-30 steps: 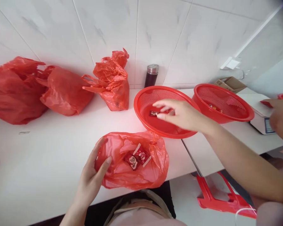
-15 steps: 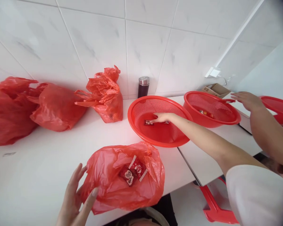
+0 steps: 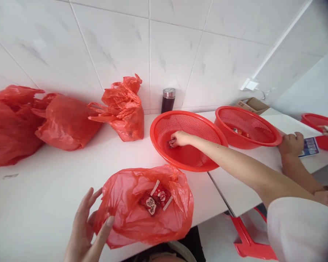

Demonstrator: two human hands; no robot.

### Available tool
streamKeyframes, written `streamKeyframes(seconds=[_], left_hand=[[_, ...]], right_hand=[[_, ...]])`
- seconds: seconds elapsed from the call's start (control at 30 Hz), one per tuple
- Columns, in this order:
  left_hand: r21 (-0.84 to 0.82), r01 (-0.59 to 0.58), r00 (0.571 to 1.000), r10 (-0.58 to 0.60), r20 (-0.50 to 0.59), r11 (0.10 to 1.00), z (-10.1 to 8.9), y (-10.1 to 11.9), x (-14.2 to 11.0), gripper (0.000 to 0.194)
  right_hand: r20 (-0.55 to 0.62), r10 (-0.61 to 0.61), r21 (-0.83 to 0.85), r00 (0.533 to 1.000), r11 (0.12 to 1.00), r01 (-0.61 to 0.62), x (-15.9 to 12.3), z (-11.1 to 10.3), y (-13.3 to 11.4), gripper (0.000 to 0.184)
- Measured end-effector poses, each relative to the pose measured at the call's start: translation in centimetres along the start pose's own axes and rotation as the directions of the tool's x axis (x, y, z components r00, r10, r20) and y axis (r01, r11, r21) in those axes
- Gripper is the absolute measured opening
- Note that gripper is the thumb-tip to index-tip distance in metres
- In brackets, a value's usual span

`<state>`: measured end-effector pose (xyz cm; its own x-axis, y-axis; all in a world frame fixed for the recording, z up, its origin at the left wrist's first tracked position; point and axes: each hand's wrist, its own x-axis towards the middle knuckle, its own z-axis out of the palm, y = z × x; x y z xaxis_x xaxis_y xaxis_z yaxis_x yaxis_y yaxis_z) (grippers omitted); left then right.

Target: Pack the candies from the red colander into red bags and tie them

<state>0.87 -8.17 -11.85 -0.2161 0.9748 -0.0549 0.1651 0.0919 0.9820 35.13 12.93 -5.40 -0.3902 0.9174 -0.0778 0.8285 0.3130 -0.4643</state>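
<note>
My left hand is at the left rim of a red plastic bag, its thumb over the inner side and its fingers outside. Inside this wide-mouthed bag lie a dark red wrapped snack packet and a brighter red-and-white packet. My right hand reaches into a red perforated basket, fingers closed on a small wrapped packet that shows only in part. My hand and forearm cover some of the basket floor.
Several tied red bags and a dark flask stand along the wall. On the right, a co-worker's hand is at the rim of a second basket holding small packets. A cardboard box sits behind it.
My right hand's fingers have closed round the packet in the basket. My left hand stays at the bag. The co-worker's raised hand has come down to the second basket's rim.
</note>
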Motion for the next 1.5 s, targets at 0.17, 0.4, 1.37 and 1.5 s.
streamKeyframes(seconds=[0.17, 0.4, 1.37, 1.5], left_hand=[[0.046, 0.027, 0.999, -0.026, -0.032, 0.999, -0.4, 1.0, -0.2, 0.070], [-0.219, 0.180, 0.980, -0.157, 0.119, 0.959, 0.1, 2.8, 0.0, 0.028], [-0.626, 0.157, 0.978, -0.207, -0.006, 0.763, -3.7, 4.7, -1.6, 0.033], [-0.617, 0.136, 0.976, -0.210, -0.049, 0.775, -4.1, 4.4, -1.5, 0.039]], right_hand=[[0.077, 0.069, 0.304, 0.995, 0.949, -0.089, -0.4, -3.6, -3.1, 0.016], [0.485, -0.320, 0.621, 0.814, 0.781, -0.063, -6.3, 1.7, -12.9, 0.030], [0.207, -0.187, 0.092, 0.960, 0.981, 0.172, -8.9, 6.9, -11.2, 0.040], [0.265, -0.147, -0.283, 0.953, 0.933, 0.222, -11.3, 5.7, -12.1, 0.047]])
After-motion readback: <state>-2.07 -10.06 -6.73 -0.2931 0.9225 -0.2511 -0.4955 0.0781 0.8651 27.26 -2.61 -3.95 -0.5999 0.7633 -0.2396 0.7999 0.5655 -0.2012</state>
